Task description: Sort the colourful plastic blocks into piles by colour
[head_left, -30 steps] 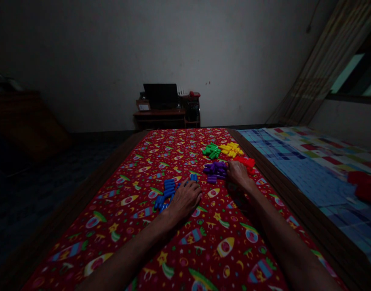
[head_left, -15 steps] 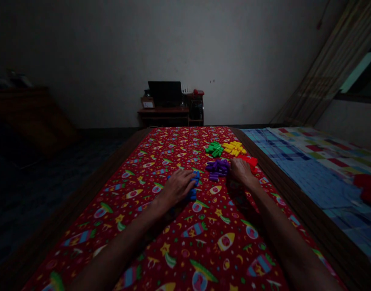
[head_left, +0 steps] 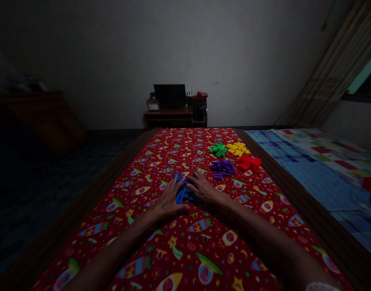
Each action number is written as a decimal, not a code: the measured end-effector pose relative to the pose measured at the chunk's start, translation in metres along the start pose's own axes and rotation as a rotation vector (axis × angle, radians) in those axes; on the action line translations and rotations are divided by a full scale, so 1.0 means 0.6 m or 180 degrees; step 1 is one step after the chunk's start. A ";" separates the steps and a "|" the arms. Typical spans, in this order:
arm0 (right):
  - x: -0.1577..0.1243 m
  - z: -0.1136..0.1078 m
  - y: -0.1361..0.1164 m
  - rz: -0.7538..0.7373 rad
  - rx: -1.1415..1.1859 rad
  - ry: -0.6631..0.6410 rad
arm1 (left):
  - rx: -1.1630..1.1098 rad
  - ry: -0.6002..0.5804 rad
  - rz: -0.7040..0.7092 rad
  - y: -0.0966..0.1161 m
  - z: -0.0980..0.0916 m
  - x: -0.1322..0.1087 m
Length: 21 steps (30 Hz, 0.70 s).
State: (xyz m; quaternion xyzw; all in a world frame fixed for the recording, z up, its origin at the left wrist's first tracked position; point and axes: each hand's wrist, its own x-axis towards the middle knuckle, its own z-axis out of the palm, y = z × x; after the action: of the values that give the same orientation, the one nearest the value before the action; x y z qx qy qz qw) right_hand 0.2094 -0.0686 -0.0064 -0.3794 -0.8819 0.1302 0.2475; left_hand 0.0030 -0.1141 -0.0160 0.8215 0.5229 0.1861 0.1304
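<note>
A heap of small blue plastic pieces (head_left: 182, 195) lies on the red patterned cloth (head_left: 185, 258). My left hand (head_left: 169, 200) rests along its left side, fingers stretched forward and thumb apart. From the right, my right hand (head_left: 204, 188) reaches over the same heap with its fingers spread, covering part of it. Both hands touch or nearly touch the blue pieces, and neither grips one that I can see. Beyond my right hand sits a heap of purple pieces (head_left: 223, 168), with red pieces (head_left: 251, 163) to its right. Green pieces (head_left: 218, 149) and yellow pieces (head_left: 239, 149) lie farther back.
The cloth covers a long table with a dark wooden edge (head_left: 273, 178). To the right is a surface with blue checked bedding (head_left: 279, 161). A desk (head_left: 167, 114) with a black monitor (head_left: 169, 95) stands against the far wall. A wooden cabinet (head_left: 52, 121) is at the left.
My right hand has left the purple and red heaps and come leftward to the blue pieces. My left hand has shifted from on top of the blue pieces to their left side, fingers straighter.
</note>
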 end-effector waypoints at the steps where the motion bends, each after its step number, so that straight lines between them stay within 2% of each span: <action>1: -0.004 0.003 0.001 -0.0088 0.0075 0.0047 | -0.0018 0.0040 0.0062 0.006 0.000 0.008; 4: -0.020 -0.004 0.015 -0.0242 0.0344 0.0242 | -0.0057 0.0130 0.0223 0.013 -0.005 0.032; 8: -0.049 -0.030 0.034 0.0026 0.0663 0.0464 | -0.0189 0.0288 0.0526 0.015 -0.012 0.049; 11: -0.077 -0.057 0.034 0.0055 0.0701 0.0442 | -0.0300 0.0529 0.0510 0.019 -0.017 0.053; 15: -0.127 -0.102 0.046 0.0084 0.0191 0.0671 | -0.0376 0.0782 0.0515 0.011 -0.030 0.066; 19: -0.186 -0.146 0.098 0.0450 -0.0667 0.0867 | -0.0301 0.1132 0.0327 -0.017 -0.041 0.098; 21: -0.208 -0.159 0.119 0.0684 -0.1027 0.0863 | -0.0310 0.1133 0.0100 -0.028 -0.037 0.117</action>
State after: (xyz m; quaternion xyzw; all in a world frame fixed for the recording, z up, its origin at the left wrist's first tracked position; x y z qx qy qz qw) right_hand 0.3775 -0.1076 0.0023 -0.5197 -0.8046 -0.0390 0.2846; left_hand 0.0066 -0.0432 0.0092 0.7763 0.5153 0.3557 0.0725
